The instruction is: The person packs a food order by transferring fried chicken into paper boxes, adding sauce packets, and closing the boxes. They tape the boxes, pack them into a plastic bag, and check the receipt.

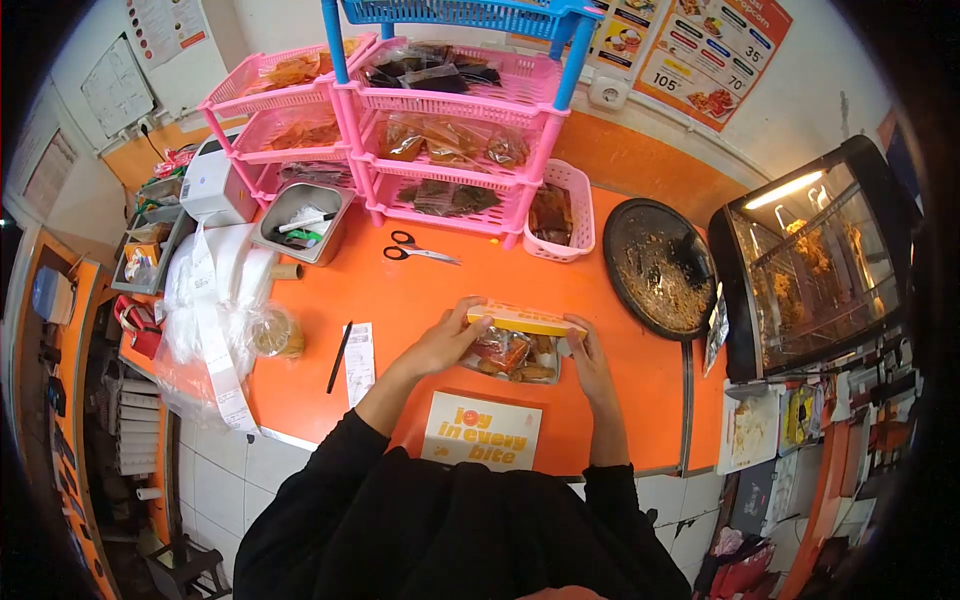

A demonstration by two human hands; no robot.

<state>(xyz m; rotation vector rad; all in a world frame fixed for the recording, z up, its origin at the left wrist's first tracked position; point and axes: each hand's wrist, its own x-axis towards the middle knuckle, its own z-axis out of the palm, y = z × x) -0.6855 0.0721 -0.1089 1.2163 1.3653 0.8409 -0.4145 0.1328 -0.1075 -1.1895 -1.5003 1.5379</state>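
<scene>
On the orange table, an open food box [527,318] has its yellow-and-white lid edge raised, with packets and fried pieces [505,352] showing inside. My left hand [449,338] grips the box at its left end, thumb on the lid edge. At the right end my right hand [588,356] holds the same box, fingers on the lid corner. Nearer my body lies a closed white box [482,432] with yellow lettering. Left of the hands are a paper receipt [360,362] and a black pen [340,357].
Black-handled scissors [420,251] lie behind the box, before pink racks [450,170] of bagged items. A metal container [303,222] and plastic bags [215,290] are left. A round dark tray [660,268] and a lit display case [815,260] stand right.
</scene>
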